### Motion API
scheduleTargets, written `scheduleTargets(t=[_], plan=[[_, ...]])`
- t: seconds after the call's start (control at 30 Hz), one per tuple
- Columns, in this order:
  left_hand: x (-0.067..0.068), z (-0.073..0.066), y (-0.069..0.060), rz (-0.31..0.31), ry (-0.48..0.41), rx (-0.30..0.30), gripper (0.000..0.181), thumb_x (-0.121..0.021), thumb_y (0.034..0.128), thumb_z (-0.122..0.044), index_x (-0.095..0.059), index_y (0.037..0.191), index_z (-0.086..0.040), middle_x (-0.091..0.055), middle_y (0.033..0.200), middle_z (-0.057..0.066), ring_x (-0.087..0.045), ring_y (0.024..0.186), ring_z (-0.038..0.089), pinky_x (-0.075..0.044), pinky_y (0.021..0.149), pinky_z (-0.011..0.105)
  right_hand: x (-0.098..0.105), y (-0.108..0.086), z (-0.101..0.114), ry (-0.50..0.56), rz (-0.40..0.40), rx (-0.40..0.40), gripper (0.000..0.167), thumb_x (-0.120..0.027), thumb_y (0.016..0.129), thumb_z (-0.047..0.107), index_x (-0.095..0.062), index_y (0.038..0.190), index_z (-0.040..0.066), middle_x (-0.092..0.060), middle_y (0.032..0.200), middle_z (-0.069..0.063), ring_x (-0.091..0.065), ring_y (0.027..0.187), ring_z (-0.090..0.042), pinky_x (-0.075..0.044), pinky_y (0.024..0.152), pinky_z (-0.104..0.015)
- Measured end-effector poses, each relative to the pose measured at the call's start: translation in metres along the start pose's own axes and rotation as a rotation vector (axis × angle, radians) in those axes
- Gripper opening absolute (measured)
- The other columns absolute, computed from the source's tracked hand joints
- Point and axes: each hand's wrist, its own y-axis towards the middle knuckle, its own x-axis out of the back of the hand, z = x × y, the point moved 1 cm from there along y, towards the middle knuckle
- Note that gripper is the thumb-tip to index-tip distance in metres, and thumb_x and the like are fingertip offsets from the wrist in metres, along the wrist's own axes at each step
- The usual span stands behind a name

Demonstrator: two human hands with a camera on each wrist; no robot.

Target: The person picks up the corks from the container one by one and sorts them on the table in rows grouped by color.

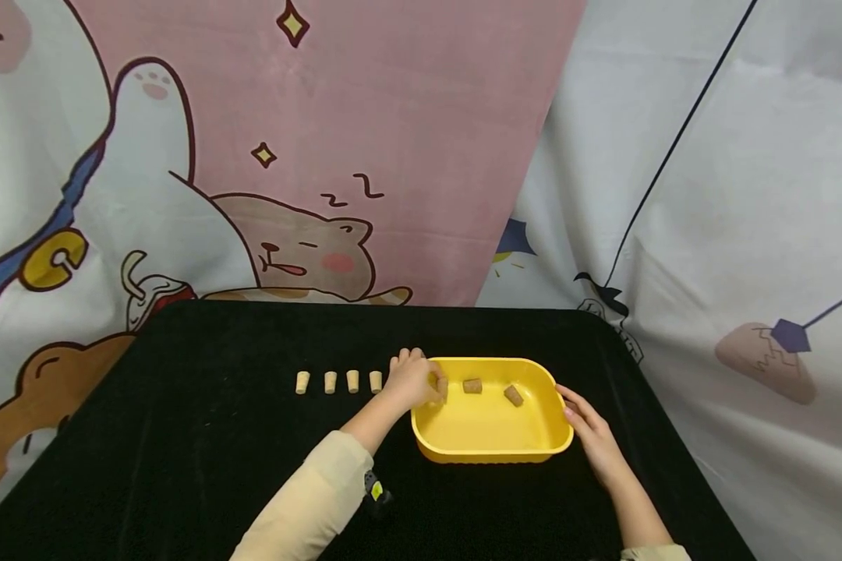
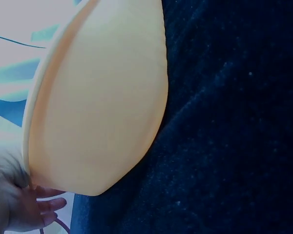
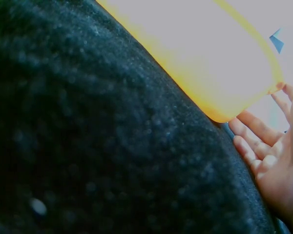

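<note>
In the head view a yellow plastic tub stands on the black cloth. My left hand reaches over its left rim, pinching a small cork between thumb and finger just inside. Two more corks lie in the tub, one brown cork near the middle and a tilted cork to its right. On the right side, my right hand touches the rim and outer wall with fairly straight fingers. The left wrist view shows the tub's outer wall, with the left hand at its rim.
Left of the tub, several pale corks stand in a row, from the leftmost cork to one cork beside my left hand. Black cloth covers the table. A cartoon-printed curtain hangs behind it.
</note>
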Motion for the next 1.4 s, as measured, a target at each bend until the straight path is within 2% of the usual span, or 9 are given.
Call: scheduleTargets(t=[0.17, 0.37, 0.47, 0.7, 0.87, 1.03, 1.4], plan=[[0.0, 0.002, -0.002, -0.055, -0.046, -0.041, 0.019, -0.083, 0.0737, -0.031, -0.071, 0.087, -0.027, -0.046, 0.096, -0.002, -0.037, 0.094, 0.02, -0.03, 0.083, 0.037, 0.0, 0.0, 0.0, -0.004, 0.003, -0.016, 0.043, -0.037, 0.105, 0.021, -0.037, 0.145, 0.004, -0.055, 0.127, 0.003, -0.058, 0.105, -0.008, -0.048, 0.085, -0.027], [0.002, 0.003, -0.009, -0.116, -0.09, -0.082, 0.022, -0.081, 0.0764, -0.032, -0.071, 0.093, -0.023, -0.051, 0.104, 0.0, -0.04, 0.099, 0.021, -0.032, 0.086, 0.039, 0.0, 0.0, -0.001, -0.015, -0.006, -0.015, 0.043, -0.037, 0.105, 0.021, -0.037, 0.144, 0.003, -0.054, 0.129, -0.007, -0.059, 0.104, -0.009, -0.048, 0.084, -0.027], [0.005, 0.003, -0.013, -0.147, -0.117, -0.085, 0.025, -0.08, 0.0777, -0.033, -0.072, 0.098, -0.021, -0.052, 0.108, 0.001, -0.041, 0.102, 0.022, -0.032, 0.088, 0.04, -0.001, 0.0, 0.0, -0.016, -0.008, -0.015, 0.043, -0.037, 0.105, 0.021, -0.037, 0.144, 0.004, -0.054, 0.129, -0.005, -0.059, 0.105, -0.009, -0.048, 0.085, -0.027], [0.015, 0.004, -0.023, -0.237, -0.249, -0.08, 0.029, -0.078, 0.0792, -0.029, -0.071, 0.105, -0.017, -0.055, 0.11, 0.0, -0.042, 0.104, 0.021, -0.032, 0.092, 0.042, -0.001, 0.0, 0.002, -0.02, -0.007, -0.003, 0.043, -0.036, 0.105, 0.019, -0.036, 0.144, 0.002, -0.049, 0.133, -0.023, -0.058, 0.105, -0.008, -0.048, 0.084, -0.026], [0.021, 0.004, -0.032, -0.291, -0.329, -0.076, 0.031, -0.079, 0.0783, -0.026, -0.071, 0.106, -0.015, -0.058, 0.109, 0.0, -0.045, 0.103, 0.021, -0.034, 0.092, 0.043, 0.0, -0.001, 0.0, -0.011, -0.009, -0.009, 0.042, -0.037, 0.105, 0.019, -0.038, 0.144, 0.003, -0.055, 0.129, -0.004, -0.058, 0.105, -0.009, -0.049, 0.084, -0.026], [0.027, 0.005, -0.043, -0.324, -0.369, -0.106, 0.031, -0.079, 0.0796, -0.025, -0.07, 0.107, -0.014, -0.061, 0.109, -0.001, -0.047, 0.105, 0.02, -0.036, 0.094, 0.044, 0.002, 0.0, -0.001, -0.006, -0.001, -0.011, 0.043, -0.037, 0.105, 0.021, -0.036, 0.145, 0.004, -0.054, 0.124, 0.013, -0.059, 0.104, -0.008, -0.048, 0.084, -0.026], [0.037, 0.012, -0.064, -0.344, -0.436, -0.131, 0.031, -0.08, 0.0783, -0.022, -0.071, 0.107, -0.013, -0.063, 0.107, -0.006, -0.05, 0.106, 0.015, -0.042, 0.093, 0.042, 0.001, -0.001, -0.001, -0.005, 0.003, -0.016, 0.044, -0.037, 0.105, 0.021, -0.035, 0.145, 0.004, -0.054, 0.124, 0.013, -0.059, 0.103, -0.009, -0.049, 0.083, -0.027]])
